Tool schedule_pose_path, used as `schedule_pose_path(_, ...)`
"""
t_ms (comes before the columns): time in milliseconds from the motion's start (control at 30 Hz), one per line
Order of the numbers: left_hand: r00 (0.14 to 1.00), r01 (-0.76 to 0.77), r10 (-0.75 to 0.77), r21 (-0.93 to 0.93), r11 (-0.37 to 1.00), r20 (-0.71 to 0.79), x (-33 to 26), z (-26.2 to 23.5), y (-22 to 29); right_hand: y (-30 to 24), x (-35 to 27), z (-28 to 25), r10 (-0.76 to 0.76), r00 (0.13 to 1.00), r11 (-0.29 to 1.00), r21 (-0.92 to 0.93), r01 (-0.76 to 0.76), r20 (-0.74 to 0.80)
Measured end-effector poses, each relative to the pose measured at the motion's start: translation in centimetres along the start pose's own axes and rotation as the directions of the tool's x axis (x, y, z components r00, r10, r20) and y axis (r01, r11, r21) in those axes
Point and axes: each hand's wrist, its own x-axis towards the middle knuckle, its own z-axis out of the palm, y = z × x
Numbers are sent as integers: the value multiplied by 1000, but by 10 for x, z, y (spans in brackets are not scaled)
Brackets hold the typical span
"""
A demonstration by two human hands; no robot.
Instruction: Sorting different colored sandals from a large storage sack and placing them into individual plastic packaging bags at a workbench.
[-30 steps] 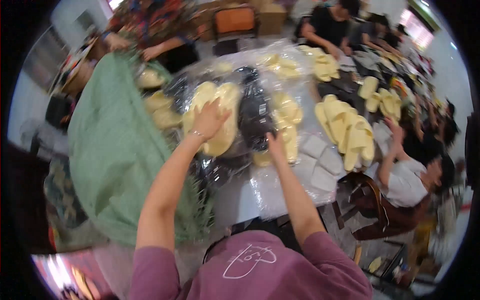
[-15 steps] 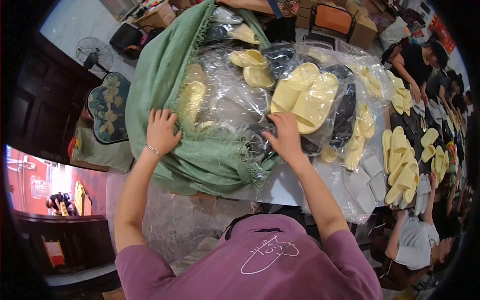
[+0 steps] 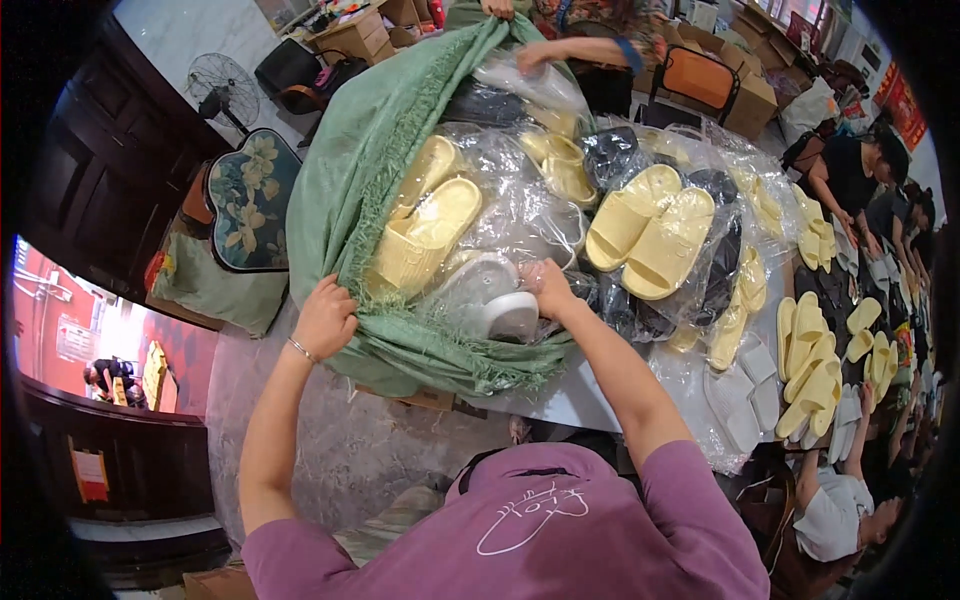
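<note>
My left hand (image 3: 327, 318) is closed on the edge of a large green woven sack (image 3: 335, 165), its fingers curled over the frayed rim. Inside the sack lie slippers packed in clear plastic. My right hand (image 3: 548, 288) is closed at the plastic beside a pair of light grey slippers (image 3: 510, 316) in the sack's mouth; its fingertips are partly hidden. Left of these sit yellow slippers (image 3: 428, 235) under plastic, against the sack's wall. A larger bagged pair of yellow slippers (image 3: 668, 240) lies to the right of my right hand, among dark bagged slippers.
Across the sack, another person's hand (image 3: 535, 56) reaches onto a bagged pair, with a second hand (image 3: 497, 8) at the sack's top. More slippers (image 3: 808, 350) cover the table to the right, where people work. A padded chair (image 3: 255, 200) and a fan (image 3: 222, 90) stand left.
My left hand has closed on the sack's rim, which is pulled lower, uncovering grey and yellow slippers. My right hand has moved left into the mouth. The other person's hand now reaches in.
</note>
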Motion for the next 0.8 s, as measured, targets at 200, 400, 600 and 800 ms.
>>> schedule_pose_path(200, 939, 342, -343, -53, 938, -11, -16, 25, 11, -5, 29, -72, 193, 978, 935, 317, -160, -75)
schedule_pose_path(400, 923, 370, -372, -37, 928, -96, 1, 24, 28, 37, 29, -102, 345, 894, 820, 556, -137, -288)
schedule_pose_path(600, 927, 365, -364, -10, 931, -93, 4, 36, 39, 118, -3, -82, 675, 726, 496, 809, -316, -131)
schedule_pose_path(800, 933, 201, -262, -248, 948, -247, 58, 29, 135, 108, -35, -91, 860, 510, 110, 986, -122, -33)
